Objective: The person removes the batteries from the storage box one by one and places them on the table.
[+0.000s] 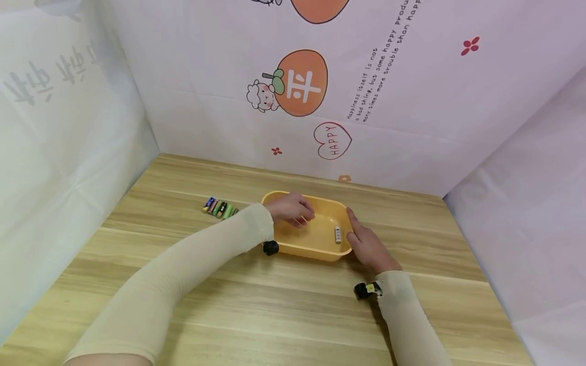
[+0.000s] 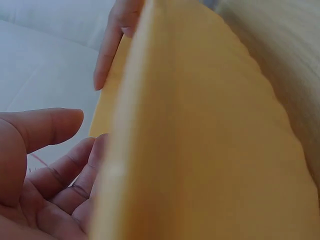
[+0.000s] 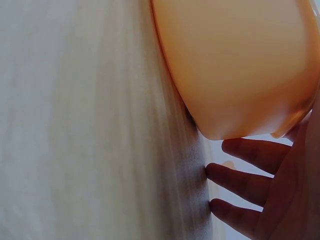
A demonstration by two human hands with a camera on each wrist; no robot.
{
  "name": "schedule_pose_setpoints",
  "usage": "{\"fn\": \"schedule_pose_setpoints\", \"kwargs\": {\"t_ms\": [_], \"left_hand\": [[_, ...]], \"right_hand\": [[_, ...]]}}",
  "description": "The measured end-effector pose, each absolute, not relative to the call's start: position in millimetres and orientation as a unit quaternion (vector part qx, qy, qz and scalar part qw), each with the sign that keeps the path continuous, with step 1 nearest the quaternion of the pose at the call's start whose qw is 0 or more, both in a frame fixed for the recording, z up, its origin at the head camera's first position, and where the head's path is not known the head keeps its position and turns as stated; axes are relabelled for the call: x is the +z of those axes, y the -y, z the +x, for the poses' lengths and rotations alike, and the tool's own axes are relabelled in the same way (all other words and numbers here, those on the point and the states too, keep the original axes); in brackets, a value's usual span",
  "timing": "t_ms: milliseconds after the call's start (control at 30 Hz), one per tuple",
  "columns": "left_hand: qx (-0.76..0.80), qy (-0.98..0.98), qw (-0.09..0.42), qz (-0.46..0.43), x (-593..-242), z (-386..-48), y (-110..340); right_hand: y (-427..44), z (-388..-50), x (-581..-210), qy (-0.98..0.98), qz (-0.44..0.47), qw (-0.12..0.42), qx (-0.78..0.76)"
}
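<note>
A yellow plastic bin (image 1: pixel 284 246) sits on the wooden table with one white battery (image 1: pixel 338 235) lying near its right end. My left hand (image 1: pixel 293 208) hovers inside the bin's left half; in the left wrist view its thumb and fingers stand apart, and the near wall hides part of the fingers. Nothing shows in its grasp. My right hand (image 1: pixel 368 246) holds the bin's right end, thumb and index finger at the rim. The right wrist view shows its other fingers (image 3: pixel 240 182) spread outside the wall. Left of the bin lie several small coloured batteries (image 1: pixel 218 207) in a row.
The wooden table (image 1: pixel 274 315) meets a white printed cloth (image 1: pixel 206 101) behind, with more white cloth on both sides. My left forearm (image 1: pixel 192 269) crosses in front of the battery row and partly covers its right end.
</note>
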State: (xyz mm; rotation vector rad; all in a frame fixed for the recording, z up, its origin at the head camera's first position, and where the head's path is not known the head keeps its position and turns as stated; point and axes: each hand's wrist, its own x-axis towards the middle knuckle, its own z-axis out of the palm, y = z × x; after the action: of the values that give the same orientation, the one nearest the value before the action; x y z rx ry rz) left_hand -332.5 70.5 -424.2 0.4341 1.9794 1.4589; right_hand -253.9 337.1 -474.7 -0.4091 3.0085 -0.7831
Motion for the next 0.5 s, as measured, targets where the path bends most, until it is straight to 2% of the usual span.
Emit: {"fn": "schedule_pose_setpoints", "kwargs": {"t_ms": [200, 500], "left_hand": [[0.546, -0.751, 0.328, 0.171, -432.5, -330.4, -84.7], [0.547, -0.757, 0.315, 0.165, -439.7, -327.4, -98.6]], "right_hand": [[-335.9, -254.1, -474.1, -0.961, -0.128, 0.013, -0.245], [-335.8, -252.9, -471.2, -0.96, -0.126, 0.007, -0.25]]}}
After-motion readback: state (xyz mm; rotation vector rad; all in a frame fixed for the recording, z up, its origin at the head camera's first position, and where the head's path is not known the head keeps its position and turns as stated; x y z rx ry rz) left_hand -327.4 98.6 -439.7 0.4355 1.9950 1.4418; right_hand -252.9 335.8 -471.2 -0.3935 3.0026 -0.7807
